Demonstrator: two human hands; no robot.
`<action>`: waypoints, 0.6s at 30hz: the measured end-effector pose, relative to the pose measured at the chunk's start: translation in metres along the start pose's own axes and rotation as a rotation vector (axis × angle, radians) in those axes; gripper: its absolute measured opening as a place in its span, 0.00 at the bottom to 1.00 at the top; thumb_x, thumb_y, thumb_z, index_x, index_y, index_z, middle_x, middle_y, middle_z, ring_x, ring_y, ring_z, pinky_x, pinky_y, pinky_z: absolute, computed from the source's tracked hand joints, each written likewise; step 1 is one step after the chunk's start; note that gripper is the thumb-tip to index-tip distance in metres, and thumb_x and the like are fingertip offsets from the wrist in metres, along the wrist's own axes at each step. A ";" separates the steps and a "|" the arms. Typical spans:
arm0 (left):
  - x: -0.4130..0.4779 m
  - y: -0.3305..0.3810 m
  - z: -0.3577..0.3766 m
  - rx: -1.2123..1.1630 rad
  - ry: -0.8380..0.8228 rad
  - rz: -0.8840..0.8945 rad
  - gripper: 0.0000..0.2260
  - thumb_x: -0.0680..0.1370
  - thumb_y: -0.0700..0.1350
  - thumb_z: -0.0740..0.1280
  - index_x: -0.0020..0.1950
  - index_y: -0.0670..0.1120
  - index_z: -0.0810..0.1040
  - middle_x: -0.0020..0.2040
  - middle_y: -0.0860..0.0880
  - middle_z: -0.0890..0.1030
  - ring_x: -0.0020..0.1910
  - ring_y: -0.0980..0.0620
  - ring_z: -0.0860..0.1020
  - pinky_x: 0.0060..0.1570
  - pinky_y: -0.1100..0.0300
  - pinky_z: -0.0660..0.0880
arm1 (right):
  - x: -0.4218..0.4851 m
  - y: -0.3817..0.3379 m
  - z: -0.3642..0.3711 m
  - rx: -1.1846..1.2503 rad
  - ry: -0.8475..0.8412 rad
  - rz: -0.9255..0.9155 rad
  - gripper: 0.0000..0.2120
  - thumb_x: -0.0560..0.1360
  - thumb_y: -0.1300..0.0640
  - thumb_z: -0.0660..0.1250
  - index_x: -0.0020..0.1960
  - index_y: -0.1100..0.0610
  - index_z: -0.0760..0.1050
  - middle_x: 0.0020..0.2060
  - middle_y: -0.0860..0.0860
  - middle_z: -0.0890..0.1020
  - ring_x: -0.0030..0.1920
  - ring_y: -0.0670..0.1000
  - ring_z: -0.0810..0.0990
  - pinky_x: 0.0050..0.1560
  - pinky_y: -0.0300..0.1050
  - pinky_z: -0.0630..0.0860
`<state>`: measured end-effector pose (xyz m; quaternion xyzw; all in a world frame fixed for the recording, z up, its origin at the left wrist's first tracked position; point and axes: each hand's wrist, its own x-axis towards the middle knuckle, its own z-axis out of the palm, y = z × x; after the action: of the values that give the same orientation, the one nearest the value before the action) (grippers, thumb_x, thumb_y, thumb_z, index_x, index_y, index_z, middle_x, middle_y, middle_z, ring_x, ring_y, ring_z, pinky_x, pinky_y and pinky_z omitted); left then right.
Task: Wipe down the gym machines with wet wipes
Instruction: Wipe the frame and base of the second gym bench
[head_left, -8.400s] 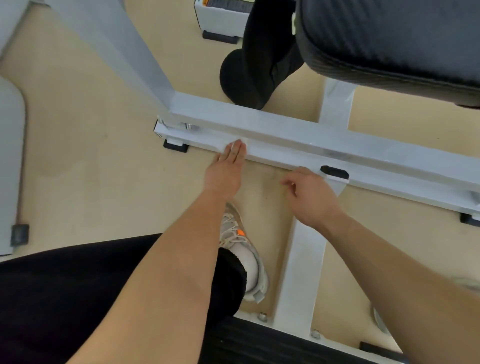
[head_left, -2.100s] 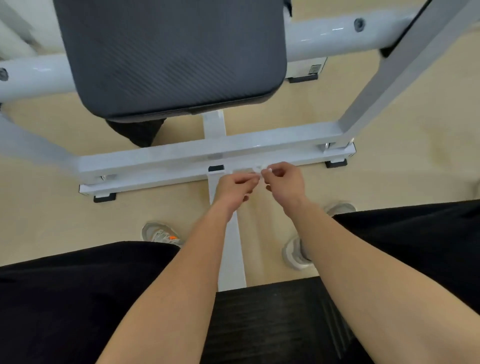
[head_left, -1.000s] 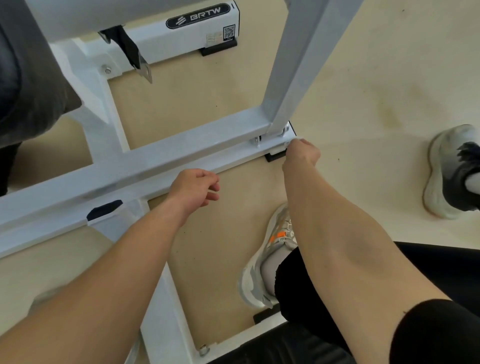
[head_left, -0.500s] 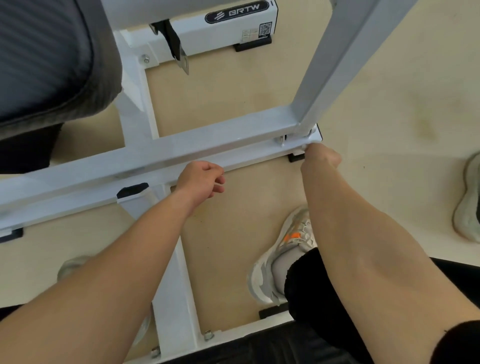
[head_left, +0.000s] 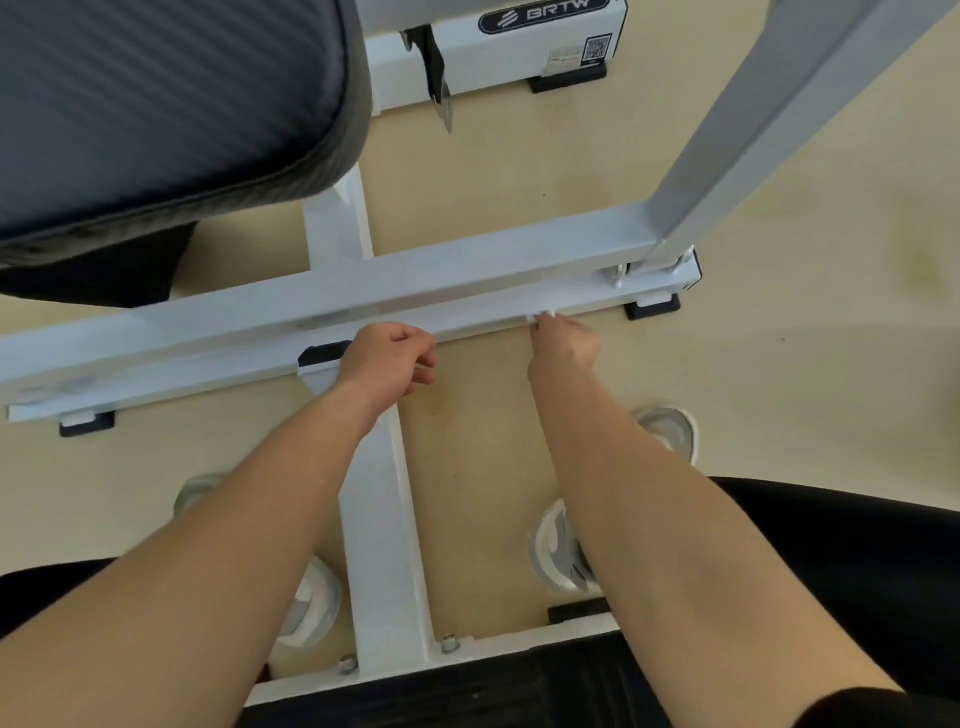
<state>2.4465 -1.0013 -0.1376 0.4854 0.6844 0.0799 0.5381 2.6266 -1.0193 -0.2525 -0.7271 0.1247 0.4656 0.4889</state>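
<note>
One small wet wipe (head_left: 543, 314) is pinched in the right hand (head_left: 563, 343) against the white floor bar (head_left: 291, 332). The left hand (head_left: 387, 361) is loosely curled, empty. Much of the machine looks left to wipe.

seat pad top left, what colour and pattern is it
The seat pad is dark grey to black with fine diagonal ribbing, like a carbon-fibre weave. The head view, the only one, shows it.
</note>
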 end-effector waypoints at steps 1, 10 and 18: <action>-0.001 -0.001 -0.002 -0.001 0.000 0.007 0.07 0.82 0.45 0.65 0.52 0.45 0.82 0.47 0.47 0.85 0.38 0.52 0.83 0.44 0.58 0.77 | 0.000 -0.001 0.000 0.026 0.054 -0.019 0.01 0.77 0.62 0.70 0.47 0.57 0.79 0.37 0.50 0.83 0.40 0.50 0.83 0.47 0.45 0.82; -0.014 -0.020 -0.032 -0.001 0.006 0.063 0.08 0.83 0.45 0.63 0.52 0.45 0.82 0.46 0.49 0.85 0.43 0.50 0.85 0.45 0.58 0.77 | 0.010 0.012 0.000 0.201 0.102 -0.077 0.10 0.73 0.70 0.73 0.39 0.58 0.78 0.34 0.54 0.83 0.37 0.51 0.83 0.44 0.40 0.81; -0.016 -0.051 -0.063 -0.034 0.063 0.008 0.07 0.82 0.46 0.64 0.51 0.47 0.82 0.47 0.48 0.85 0.43 0.49 0.85 0.46 0.56 0.78 | -0.032 0.058 0.053 0.208 -0.118 0.026 0.06 0.73 0.71 0.73 0.45 0.62 0.80 0.34 0.54 0.84 0.36 0.49 0.86 0.46 0.40 0.83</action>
<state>2.3652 -1.0138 -0.1337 0.4761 0.6977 0.1090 0.5241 2.5430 -1.0130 -0.2660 -0.6421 0.1525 0.4985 0.5621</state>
